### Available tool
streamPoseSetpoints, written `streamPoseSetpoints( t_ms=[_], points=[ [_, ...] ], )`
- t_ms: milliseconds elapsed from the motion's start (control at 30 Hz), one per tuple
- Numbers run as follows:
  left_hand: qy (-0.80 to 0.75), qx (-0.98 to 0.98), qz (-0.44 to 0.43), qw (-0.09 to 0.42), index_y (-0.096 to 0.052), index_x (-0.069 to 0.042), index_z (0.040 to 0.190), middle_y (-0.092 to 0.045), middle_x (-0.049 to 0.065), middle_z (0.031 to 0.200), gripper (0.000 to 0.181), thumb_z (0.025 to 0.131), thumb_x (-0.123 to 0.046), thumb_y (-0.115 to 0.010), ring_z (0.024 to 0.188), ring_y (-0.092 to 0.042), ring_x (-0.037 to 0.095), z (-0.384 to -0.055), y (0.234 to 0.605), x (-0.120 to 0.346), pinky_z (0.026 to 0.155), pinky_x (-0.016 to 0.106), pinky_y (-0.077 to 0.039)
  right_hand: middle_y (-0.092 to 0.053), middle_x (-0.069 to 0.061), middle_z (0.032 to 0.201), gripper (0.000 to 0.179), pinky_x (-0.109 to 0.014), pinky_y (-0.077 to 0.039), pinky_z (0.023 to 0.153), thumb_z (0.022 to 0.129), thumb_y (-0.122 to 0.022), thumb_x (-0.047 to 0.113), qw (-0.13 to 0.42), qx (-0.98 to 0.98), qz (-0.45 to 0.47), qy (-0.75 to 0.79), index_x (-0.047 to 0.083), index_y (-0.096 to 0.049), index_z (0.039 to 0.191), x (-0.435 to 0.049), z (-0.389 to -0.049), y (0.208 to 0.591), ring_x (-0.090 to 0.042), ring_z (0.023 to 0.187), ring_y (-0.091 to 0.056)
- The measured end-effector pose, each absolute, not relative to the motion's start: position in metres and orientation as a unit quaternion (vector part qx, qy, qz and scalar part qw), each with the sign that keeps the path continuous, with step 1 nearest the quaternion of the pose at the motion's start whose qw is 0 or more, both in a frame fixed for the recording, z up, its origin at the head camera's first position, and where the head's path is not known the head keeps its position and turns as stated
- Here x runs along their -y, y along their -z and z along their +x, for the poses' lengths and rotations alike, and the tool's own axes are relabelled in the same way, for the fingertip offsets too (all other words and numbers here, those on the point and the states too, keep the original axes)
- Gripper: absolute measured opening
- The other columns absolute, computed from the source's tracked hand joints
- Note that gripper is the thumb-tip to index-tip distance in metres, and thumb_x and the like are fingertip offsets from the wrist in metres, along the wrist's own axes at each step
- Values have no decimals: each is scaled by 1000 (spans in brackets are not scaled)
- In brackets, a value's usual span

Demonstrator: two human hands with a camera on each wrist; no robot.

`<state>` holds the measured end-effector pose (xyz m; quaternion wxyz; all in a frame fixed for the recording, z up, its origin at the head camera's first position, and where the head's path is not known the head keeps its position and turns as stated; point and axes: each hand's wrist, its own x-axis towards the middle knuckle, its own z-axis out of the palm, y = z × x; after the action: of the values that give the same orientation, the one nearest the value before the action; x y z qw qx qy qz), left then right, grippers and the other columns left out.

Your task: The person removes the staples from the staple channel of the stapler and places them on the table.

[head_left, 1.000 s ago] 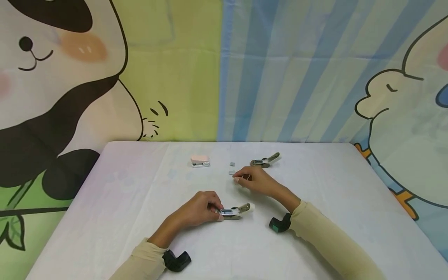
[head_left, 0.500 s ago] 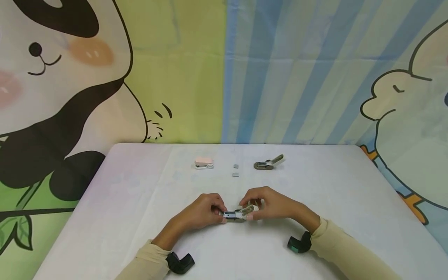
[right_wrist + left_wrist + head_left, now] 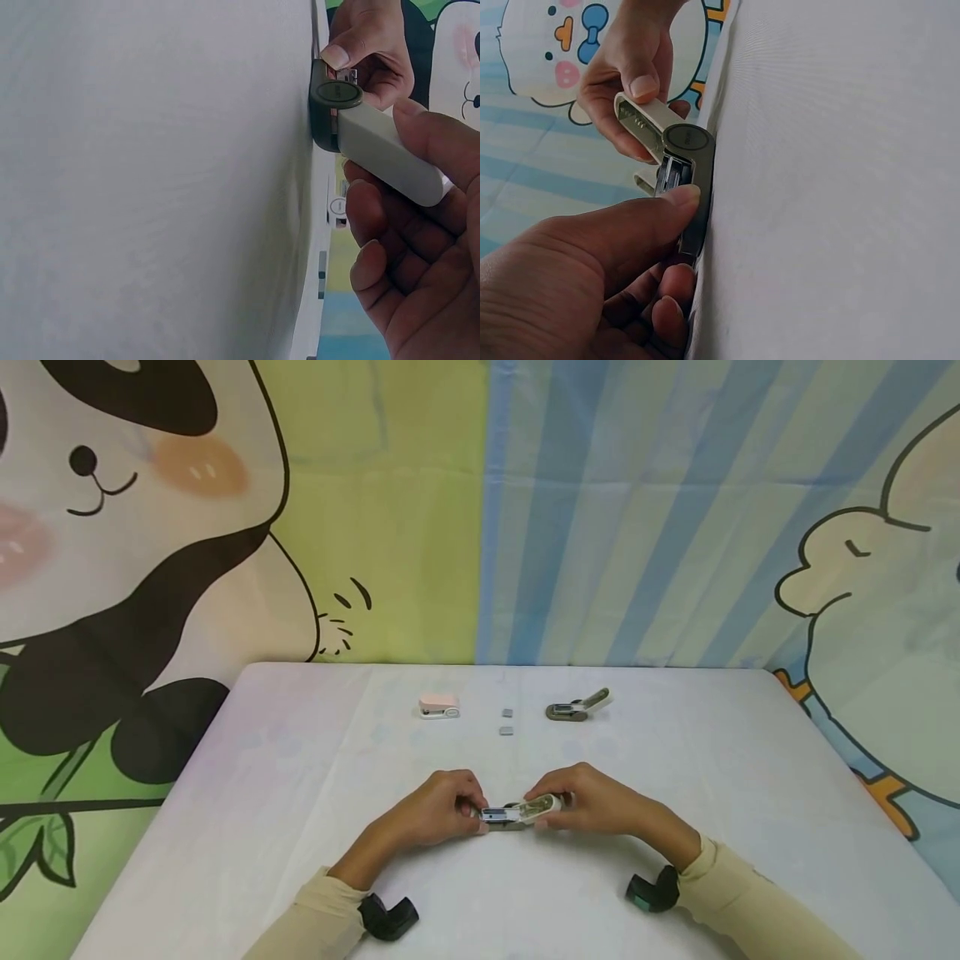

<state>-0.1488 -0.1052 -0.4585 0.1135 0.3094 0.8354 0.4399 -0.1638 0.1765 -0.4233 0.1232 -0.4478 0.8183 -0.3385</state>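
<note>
A grey-green stapler (image 3: 501, 815) with a pale top lies opened on the white table between both hands. My left hand (image 3: 441, 810) pinches the front of its base, thumb (image 3: 664, 214) along the side of the metal staple channel. The right hand (image 3: 596, 800) grips the raised top arm (image 3: 390, 154), thumb on one side and fingers on the other. In the left wrist view the hollow underside of that arm faces the camera, beside the round hinge cap (image 3: 687, 137). Fingers hide the stapler's front end.
Farther back on the table stand a pink-and-white stapler (image 3: 438, 707) and a second opened grey-green stapler (image 3: 567, 712). Two small grey blocks (image 3: 506, 731), like staple strips, lie between them. A cartoon-printed curtain (image 3: 675, 510) hangs behind the table's back edge.
The right hand has come back from beside the small grey blocks and taken hold of the near stapler's raised top arm. My left hand keeps its grip on the base.
</note>
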Motion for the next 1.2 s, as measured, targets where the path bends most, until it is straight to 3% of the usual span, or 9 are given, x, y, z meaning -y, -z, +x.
streamPoseSetpoints(
  t_ms=[567, 867, 1000, 1200],
  points=[
    [-426, -837, 333, 84, -73, -10, 90, -58, -4, 80, 10, 81, -9, -77, 70, -53, 7, -167, 453, 85, 62, 23, -46, -64, 14, 91, 28, -24, -46, 58, 90, -72, 23, 94, -853, -390, 335, 11, -70, 115, -195, -172, 421, -4, 68, -51],
    [-409, -839, 350, 74, -74, -6, 92, -60, -2, 83, 10, 83, -9, -76, 71, -55, 7, -188, 443, 64, 63, 22, -48, -57, 12, 79, 27, -24, -42, 52, 87, -73, 10, 63, -866, -366, 335, 10, -70, 114, -211, -181, 413, -6, 65, -48],
    [-411, -837, 355, 67, -74, -5, 94, -60, -2, 83, 12, 83, -9, -76, 71, -55, 6, -201, 439, 51, 63, 22, -48, -59, 8, 82, 29, -24, -38, 49, 88, -70, 6, 79, -877, -325, 345, 8, -69, 117, -225, -190, 408, -8, 63, -47],
    [-403, -844, 349, 61, -74, -5, 101, -62, -2, 88, 15, 87, -12, -73, 73, -56, 5, -214, 443, 26, 66, 20, -47, -45, 2, 62, 28, -24, -31, 46, 90, -67, 8, 116, -877, -243, 397, 6, -69, 118, -248, -205, 410, -8, 51, -35]
  ],
)
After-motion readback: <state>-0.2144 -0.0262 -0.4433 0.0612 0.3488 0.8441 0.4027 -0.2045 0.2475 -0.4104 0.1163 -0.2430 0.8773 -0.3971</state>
